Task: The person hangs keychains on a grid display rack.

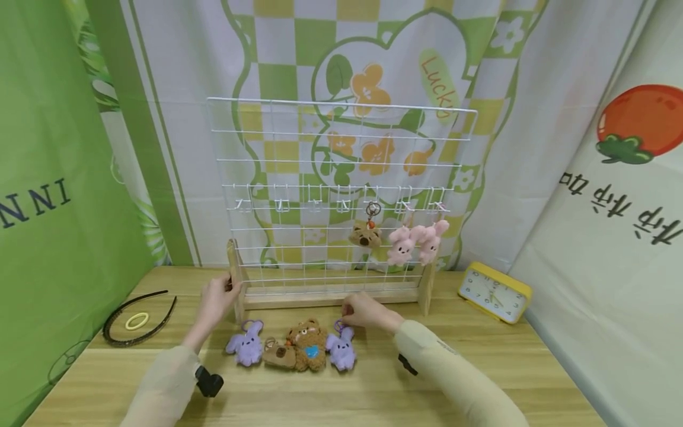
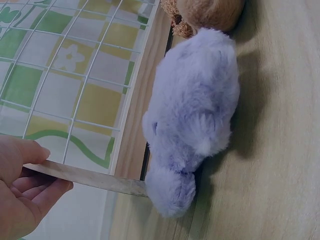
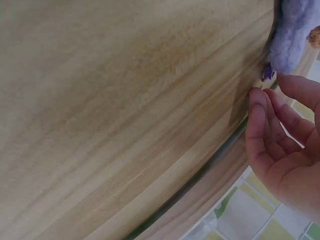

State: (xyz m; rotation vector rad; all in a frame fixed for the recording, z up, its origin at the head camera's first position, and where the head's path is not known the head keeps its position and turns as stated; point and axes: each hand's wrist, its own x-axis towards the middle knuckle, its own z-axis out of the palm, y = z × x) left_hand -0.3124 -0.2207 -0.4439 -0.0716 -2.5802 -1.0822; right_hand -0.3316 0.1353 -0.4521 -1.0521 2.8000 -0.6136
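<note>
My left hand (image 1: 217,299) grips the left wooden leg (image 2: 90,179) of a white wire grid rack (image 1: 320,228), thumb on one side and fingers on the other. My right hand (image 1: 365,310) is at the ring of the right-hand purple bunny keychain (image 1: 342,350). In the right wrist view its thumb and bent fingers stand apart, fingertips right by the purple ring (image 3: 268,72). A second purple bunny keychain (image 1: 246,345) lies near the left leg. Between the bunnies lie a brown bear keychain (image 1: 308,348) and a tan animal-head keychain (image 1: 280,354).
On rack hooks hang a brown animal-head keychain (image 1: 365,235) and two pink bunny keychains, one nearer the middle (image 1: 401,247) and one farther right (image 1: 431,243). A yellow clock (image 1: 495,293) stands at right. A black headband (image 1: 109,332) and yellow ring (image 1: 137,321) lie at left.
</note>
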